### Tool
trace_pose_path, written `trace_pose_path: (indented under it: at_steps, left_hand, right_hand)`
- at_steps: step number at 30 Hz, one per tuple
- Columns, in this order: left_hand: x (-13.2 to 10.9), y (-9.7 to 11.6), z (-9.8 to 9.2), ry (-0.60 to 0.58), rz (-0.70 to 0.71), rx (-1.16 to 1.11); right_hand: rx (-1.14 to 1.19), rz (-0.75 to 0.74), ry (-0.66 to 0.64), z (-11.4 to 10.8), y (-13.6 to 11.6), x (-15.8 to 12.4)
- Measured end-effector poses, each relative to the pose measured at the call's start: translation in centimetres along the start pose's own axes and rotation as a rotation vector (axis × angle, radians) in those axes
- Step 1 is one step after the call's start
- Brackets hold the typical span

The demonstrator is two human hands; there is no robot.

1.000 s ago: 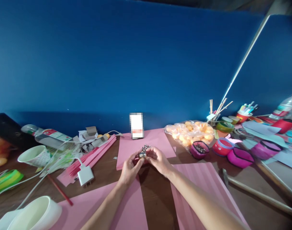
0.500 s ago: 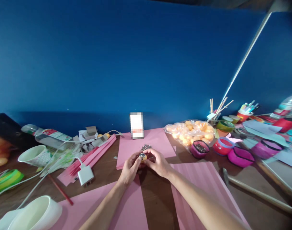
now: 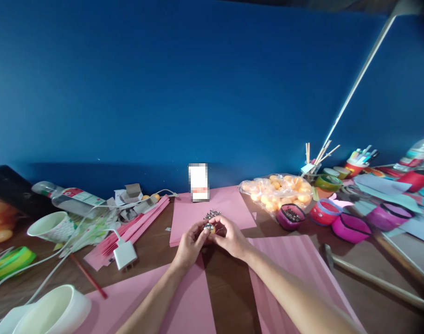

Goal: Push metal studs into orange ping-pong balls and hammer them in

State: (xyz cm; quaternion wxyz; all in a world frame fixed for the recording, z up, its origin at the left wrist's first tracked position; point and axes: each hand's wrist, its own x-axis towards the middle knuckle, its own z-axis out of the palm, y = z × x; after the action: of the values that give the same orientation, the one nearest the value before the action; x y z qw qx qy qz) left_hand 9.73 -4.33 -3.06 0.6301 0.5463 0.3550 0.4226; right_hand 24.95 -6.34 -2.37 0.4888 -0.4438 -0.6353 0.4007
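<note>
Between my two hands is a small orange ball (image 3: 211, 228), its upper side covered with shiny silver pieces. My left hand (image 3: 191, 243) pinches it from the left with thumb and fingers. From the right, my right hand (image 3: 232, 237) closes its fingertips round the same ball. Just behind my fingers, a small heap of shiny metal bits (image 3: 212, 214) lies on a pink sheet (image 3: 229, 199). Their exact shape is too small to make out, and my fingers hide part of the ball.
A clear bag of orange balls (image 3: 285, 188) lies to the right, behind a purple pouch of metal bits (image 3: 291, 216). A hammer (image 3: 372, 276) rests further right. On the left are a white charger (image 3: 125, 254), a red pencil-like stick (image 3: 90, 277) and paper cups (image 3: 54, 225).
The ball has turned slightly in my fingers, showing more of its silver side. Both hands stay in nearly the same place.
</note>
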Motion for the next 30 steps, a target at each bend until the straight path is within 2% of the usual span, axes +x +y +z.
trace_pose_path:
  at_steps: [3, 12, 19, 24, 30]
  left_hand:
    - [-0.20, 0.15, -0.16, 0.016, -0.049, -0.047]
    - [-0.29, 0.59, 0.04, 0.053, -0.034, -0.049]
    - [0.00, 0.01, -0.12, 0.036, 0.015, 0.066]
    - [0.02, 0.05, -0.11, 0.053, 0.038, 0.150]
    - [-0.43, 0.52, -0.07, 0.043, 0.005, 0.015]
  right_hand:
    - [0.048, 0.015, 0.006, -0.16, 0.02, 0.09]
    - [0.122, 0.050, -0.027, -0.07, 0.08, 0.00]
    - [0.183, 0.057, -0.029, 0.03, 0.33, 0.04]
    - [0.128, 0.064, -0.027, -0.05, 0.11, 0.09]
    - [0.168, 0.060, -0.022, -0.09, -0.09, 0.17]
